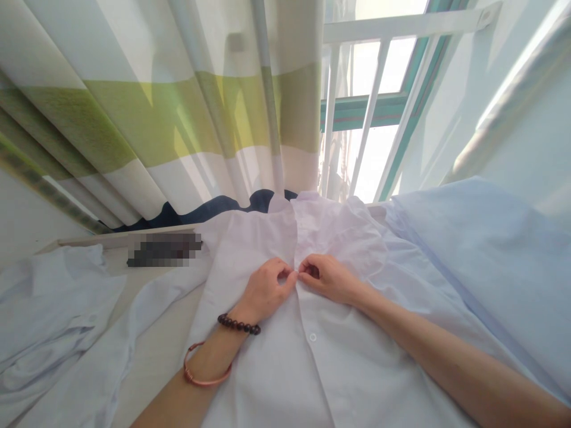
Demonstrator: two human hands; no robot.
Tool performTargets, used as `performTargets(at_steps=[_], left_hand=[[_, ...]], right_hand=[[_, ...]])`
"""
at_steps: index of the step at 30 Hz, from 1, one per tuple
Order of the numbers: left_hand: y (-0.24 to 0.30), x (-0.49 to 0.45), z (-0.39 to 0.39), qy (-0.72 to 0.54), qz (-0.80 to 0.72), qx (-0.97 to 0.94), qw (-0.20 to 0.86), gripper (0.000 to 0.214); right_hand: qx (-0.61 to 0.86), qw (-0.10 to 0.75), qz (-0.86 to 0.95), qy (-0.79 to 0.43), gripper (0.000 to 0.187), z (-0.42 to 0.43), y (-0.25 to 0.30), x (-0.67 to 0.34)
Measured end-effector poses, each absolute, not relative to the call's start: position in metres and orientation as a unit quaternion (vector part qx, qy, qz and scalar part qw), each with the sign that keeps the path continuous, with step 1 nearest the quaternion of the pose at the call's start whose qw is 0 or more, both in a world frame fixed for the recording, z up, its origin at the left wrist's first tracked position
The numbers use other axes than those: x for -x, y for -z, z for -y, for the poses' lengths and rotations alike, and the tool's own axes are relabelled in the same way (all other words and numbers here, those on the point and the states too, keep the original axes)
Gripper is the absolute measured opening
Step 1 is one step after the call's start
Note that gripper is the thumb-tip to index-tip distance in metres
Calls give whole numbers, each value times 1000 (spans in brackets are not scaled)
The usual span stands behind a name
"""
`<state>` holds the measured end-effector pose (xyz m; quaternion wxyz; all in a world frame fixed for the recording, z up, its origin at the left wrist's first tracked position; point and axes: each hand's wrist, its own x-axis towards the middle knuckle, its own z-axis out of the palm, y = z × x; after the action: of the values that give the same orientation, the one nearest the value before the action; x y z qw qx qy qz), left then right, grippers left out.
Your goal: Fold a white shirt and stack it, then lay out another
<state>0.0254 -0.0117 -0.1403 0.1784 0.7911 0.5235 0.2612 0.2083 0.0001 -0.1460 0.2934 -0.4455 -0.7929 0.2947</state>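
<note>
A white button-front garment (263, 356), like a shirt or lab coat, lies spread out below me, with its front opening running down the middle. My left hand (270, 285) pinches the edge of the opening from the left, thumb and forefinger together. From the right, my right hand (330, 278) pinches the same edge, its fingertips nearly touching those of the left. Whatever small part sits between the fingertips is hidden. Lower on the front, a white button (313, 337) shows. A dark bead bracelet (238, 324) and a copper-coloured bangle (207, 380) circle my left wrist.
Another white garment (49, 315) lies crumpled at the left. A blurred dark item (165, 249) rests near the back edge. Folded white cloth (491, 255) lies at the right. Behind hang striped curtains (156, 119), beside a white railing (401, 27) at the window.
</note>
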Motion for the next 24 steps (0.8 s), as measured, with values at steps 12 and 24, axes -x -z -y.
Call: performTargets(at_steps=[12, 24], left_hand=[[143, -30, 12, -256, -574, -744, 229, 21], [143, -31, 14, -294, -571, -714, 278, 26]], right_hand=[[464, 296, 801, -236, 5, 2, 151, -205], [405, 313, 787, -344, 8, -7, 150, -217]])
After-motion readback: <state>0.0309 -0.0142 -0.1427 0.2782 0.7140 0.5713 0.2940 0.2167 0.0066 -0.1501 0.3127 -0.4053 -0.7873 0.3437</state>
